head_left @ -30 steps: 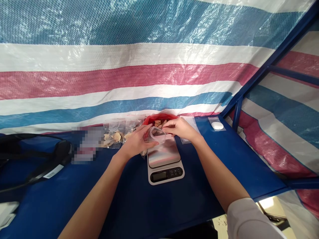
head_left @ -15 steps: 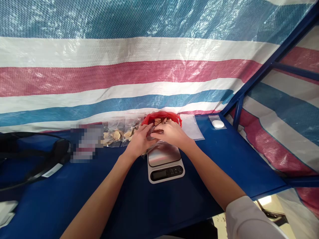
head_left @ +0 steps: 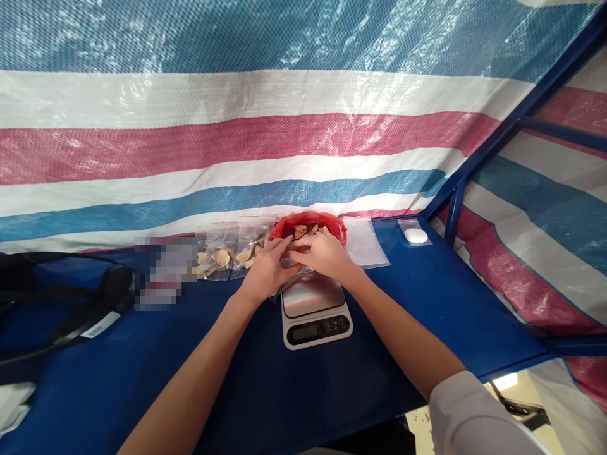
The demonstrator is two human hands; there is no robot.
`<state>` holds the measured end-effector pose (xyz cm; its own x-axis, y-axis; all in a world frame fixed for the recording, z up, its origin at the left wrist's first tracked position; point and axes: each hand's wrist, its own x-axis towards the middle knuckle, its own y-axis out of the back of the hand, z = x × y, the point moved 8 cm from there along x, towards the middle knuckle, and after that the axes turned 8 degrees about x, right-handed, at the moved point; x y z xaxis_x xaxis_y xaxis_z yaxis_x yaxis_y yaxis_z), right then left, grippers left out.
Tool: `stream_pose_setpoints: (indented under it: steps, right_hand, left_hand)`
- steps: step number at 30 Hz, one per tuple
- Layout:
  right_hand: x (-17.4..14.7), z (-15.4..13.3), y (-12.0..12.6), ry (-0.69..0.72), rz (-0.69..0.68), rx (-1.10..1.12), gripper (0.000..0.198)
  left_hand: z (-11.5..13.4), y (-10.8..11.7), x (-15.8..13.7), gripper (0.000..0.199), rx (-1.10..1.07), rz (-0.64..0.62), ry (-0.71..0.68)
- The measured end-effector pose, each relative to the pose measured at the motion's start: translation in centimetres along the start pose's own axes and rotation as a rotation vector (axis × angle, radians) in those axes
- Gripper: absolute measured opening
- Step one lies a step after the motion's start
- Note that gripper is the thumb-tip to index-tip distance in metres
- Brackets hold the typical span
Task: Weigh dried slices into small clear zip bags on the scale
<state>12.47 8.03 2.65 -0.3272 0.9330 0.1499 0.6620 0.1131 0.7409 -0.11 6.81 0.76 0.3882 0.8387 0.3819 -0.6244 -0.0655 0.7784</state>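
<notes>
My left hand (head_left: 268, 268) and my right hand (head_left: 325, 256) come together above the back of a white kitchen scale (head_left: 317, 297). Both have their fingers curled on a clear plastic bag (head_left: 303, 273), most of which they cover. Just behind them sits an open red plastic bag (head_left: 337, 226) holding pale dried slices (head_left: 300, 231). My right fingertips lie close to its near rim. What is inside the clear bag cannot be made out. The scale's display appears dark.
Clear bags of dried slices (head_left: 222, 258) lie left of my hands. A flat clear bag (head_left: 367, 243) and a white round object in a small bag (head_left: 415, 236) are at right. Black straps (head_left: 114, 291) lie at left on the blue table (head_left: 370, 360). Striped sheeting (head_left: 237, 139) rises behind.
Almost nothing differs; both hands stay over the scale with slight finger movement, and the whole view has shifted very little.
</notes>
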Motion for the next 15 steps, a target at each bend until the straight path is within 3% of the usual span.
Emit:
stream_pose_setpoints:
  steps: [7,11,15]
  right_hand:
    - [0.1,0.6,0.7,0.037,0.041,0.283,0.016]
    - [0.1,0.9,1.6,0.082,0.009,0.571,0.008]
    - [-0.1,1.2,2.1,0.077,-0.068,0.764,0.021]
  left_hand:
    - [-0.4,0.4,-0.1,0.067,-0.019,-0.037,0.063]
    - [-0.4,1.2,-0.1,0.063,-0.018,-0.070,0.071]
    - [-0.5,2.1,-0.2,0.056,-0.020,-0.156,0.112]
